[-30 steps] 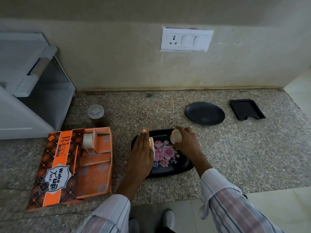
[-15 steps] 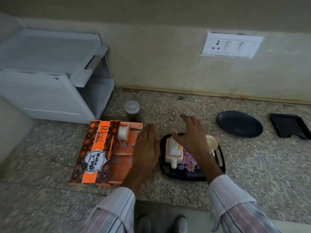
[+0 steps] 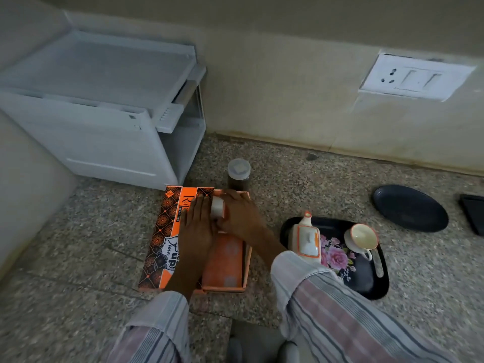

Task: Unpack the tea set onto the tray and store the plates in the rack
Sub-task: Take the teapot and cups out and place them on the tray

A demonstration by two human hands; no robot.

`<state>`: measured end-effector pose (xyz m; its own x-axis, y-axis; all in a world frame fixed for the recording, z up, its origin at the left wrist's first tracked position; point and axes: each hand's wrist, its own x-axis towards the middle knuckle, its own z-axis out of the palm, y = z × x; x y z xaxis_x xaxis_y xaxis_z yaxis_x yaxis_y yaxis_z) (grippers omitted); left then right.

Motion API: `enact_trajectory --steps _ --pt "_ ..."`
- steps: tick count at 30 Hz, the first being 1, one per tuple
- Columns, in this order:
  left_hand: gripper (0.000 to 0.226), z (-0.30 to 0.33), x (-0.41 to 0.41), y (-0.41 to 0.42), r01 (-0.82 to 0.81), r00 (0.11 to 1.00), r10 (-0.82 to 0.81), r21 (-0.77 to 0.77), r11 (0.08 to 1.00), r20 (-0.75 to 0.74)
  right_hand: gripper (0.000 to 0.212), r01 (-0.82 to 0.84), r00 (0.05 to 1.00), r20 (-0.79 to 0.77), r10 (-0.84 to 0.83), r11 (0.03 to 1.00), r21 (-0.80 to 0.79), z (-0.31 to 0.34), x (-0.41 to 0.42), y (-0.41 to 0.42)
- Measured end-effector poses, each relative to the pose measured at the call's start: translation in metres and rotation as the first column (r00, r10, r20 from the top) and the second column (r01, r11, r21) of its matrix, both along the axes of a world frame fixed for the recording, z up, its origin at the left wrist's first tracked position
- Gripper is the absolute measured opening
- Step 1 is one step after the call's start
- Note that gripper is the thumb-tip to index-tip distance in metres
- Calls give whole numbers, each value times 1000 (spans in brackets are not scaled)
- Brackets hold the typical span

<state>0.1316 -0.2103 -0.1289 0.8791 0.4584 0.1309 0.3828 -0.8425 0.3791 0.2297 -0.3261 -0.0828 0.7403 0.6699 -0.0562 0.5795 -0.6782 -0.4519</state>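
An orange tea-set box (image 3: 167,244) lies open on the granite counter. A white cup (image 3: 217,210) lies on its side in the box's far end. My left hand (image 3: 197,226) rests flat on the box beside the cup. My right hand (image 3: 239,214) closes around the cup from the right. To the right, a black floral tray (image 3: 366,279) holds a white teapot with orange trim (image 3: 306,238) and a white cup (image 3: 362,238). A round black plate (image 3: 410,208) and a square black plate (image 3: 474,213) lie further right. The white rack (image 3: 110,111) stands at the back left.
A dark jar with a clear lid (image 3: 238,175) stands just behind the box. A wall socket (image 3: 416,78) sits above the counter. The counter's front edge runs near my sleeves, with shoes visible below.
Both hands left the tray and moved left to the box. The teapot and one cup now stand on the tray. My right hand has closed on the cup in the box.
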Motion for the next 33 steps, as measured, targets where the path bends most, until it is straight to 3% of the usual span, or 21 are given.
enact_trajectory --steps 7,17,24,30,33 --pt "62 3 -1 -3 18 999 -18 6 1000 46 80 -35 995 92 49 988 -152 -6 6 10" --pt "63 3 1 -3 -12 1000 11 25 1000 25 81 -85 964 243 104 993 -85 0 16 -4" --pt "62 5 -2 -1 -2 1000 2 70 998 6 85 -78 988 131 82 996 -41 19 22 -33" --pt "58 26 9 -46 14 990 -15 4 1000 138 75 105 990 72 -121 974 199 39 15 -78" --pt "57 33 21 -93 91 985 -86 -31 995 149 71 194 972 81 -219 950 244 55 20 -118"
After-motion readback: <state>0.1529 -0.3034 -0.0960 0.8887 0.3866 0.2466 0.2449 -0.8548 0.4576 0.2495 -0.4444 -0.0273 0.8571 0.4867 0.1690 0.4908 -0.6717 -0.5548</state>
